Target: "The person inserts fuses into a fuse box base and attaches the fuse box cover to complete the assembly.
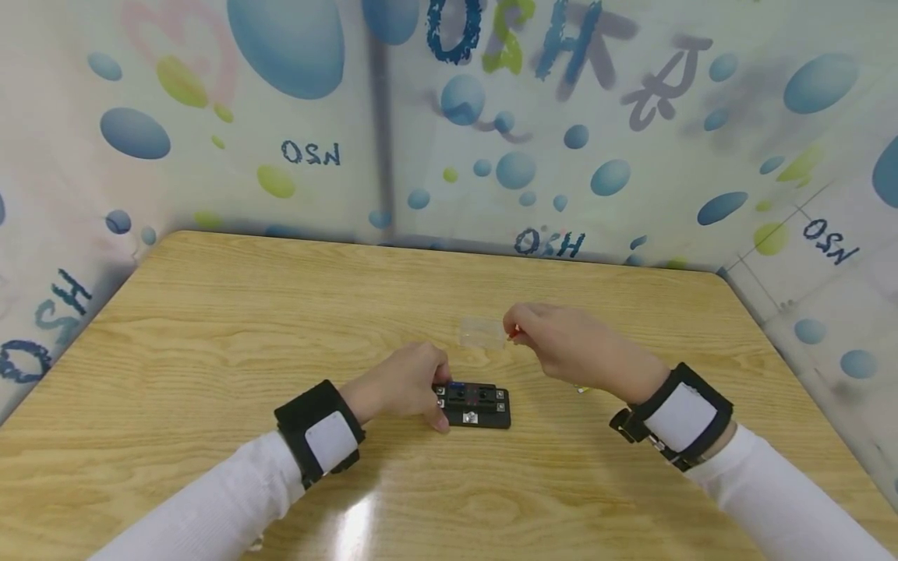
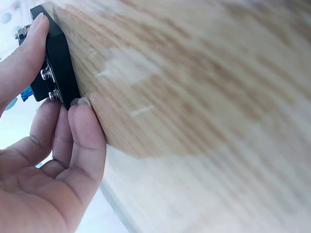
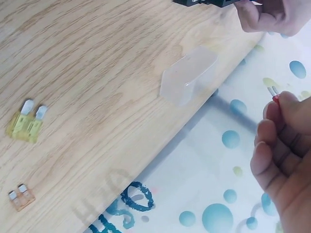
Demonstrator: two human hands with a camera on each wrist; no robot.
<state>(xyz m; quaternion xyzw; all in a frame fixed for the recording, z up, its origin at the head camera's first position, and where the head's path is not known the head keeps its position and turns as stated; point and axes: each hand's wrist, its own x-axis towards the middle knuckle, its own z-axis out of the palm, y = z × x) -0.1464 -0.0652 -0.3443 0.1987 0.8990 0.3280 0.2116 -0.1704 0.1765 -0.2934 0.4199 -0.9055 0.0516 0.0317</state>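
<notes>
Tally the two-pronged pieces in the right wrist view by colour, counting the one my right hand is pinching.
Translucent yellow plastic piece, two silver prongs: 1
Pale orange plastic piece, two silver prongs: 1
Red piece, silver prongs, in your right hand: 1
Total: 3

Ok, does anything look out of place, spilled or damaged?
Nothing stands out: I see no spill or obvious damage. The left hand holds the black block, the right hand pinches a red fuse, and the clear case, yellow fuse and orange fuse lie apart on the table. Fine cracks wouldn't show.
</notes>
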